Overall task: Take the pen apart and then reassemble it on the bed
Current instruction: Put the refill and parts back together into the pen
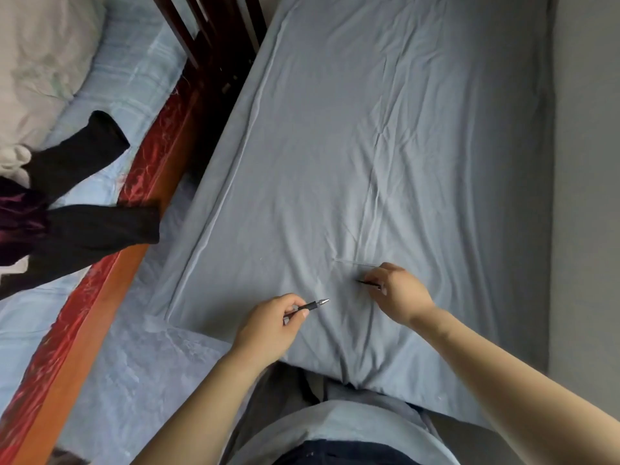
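Observation:
My left hand [275, 322] grips the front half of a pen [312, 305], a black grip section with a silver tip that points right. My right hand [399, 293] pinches a thin dark pen part [367, 283] low over the grey-blue bed sheet [369, 146]. A thin clear refill tube [355, 262] lies on the sheet just beyond my right hand. The two hands are apart, about a hand's width between them.
A second bed on the left has a red-orange wooden frame [110, 250], black garments [87, 196] and a white pillow [37, 62]. A dark slatted headboard [218, 45] stands between the beds. A grey wall [587, 162] runs along the right.

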### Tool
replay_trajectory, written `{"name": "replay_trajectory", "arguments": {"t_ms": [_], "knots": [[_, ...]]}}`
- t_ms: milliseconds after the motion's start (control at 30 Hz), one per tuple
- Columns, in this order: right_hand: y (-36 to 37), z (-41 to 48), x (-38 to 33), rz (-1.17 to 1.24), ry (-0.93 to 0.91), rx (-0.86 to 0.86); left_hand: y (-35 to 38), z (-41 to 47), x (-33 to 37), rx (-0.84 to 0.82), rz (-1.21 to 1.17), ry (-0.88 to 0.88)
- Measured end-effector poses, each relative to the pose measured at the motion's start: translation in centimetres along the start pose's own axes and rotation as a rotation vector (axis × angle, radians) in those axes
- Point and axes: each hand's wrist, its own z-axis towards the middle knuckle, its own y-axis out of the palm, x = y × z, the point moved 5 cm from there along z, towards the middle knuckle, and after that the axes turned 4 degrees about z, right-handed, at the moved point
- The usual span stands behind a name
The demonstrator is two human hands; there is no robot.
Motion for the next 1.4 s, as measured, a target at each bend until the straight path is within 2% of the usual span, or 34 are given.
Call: {"name": "replay_trajectory", "arguments": {"t_ms": [167,333,667,933,1100,1267,1400], "knots": [[-0.9,-4.2,-4.2,0.177,-0.058,0.019,-2.5,-0.1,0.5,-0.002,0.039,0.138],[-1.4,-7.5,-7.7,0.300,-0.002,0.099,-4.2,-0.5,1.2,-0.070,0.121,0.293],[-1.3,-11.8,-10.7,0.365,0.045,0.274,-5.6,-1.0,2.3,-0.124,0.191,0.471],[-0.6,-12.9,-11.6,0.360,0.068,0.318,-5.2,-2.4,4.1,-0.160,0.230,0.596],[-1.2,-13.3,-10.8,0.421,0.074,0.330,-4.8,-2.0,5.4,-0.168,0.222,0.578],[-2.3,-13.6,-8.9,0.418,0.101,0.400,-4.7,-1.0,7.3,-0.044,0.238,0.567],[-3.5,-13.2,-7.3,0.416,0.082,0.403,-3.2,0.0,8.7,-0.059,0.191,0.522]]}}
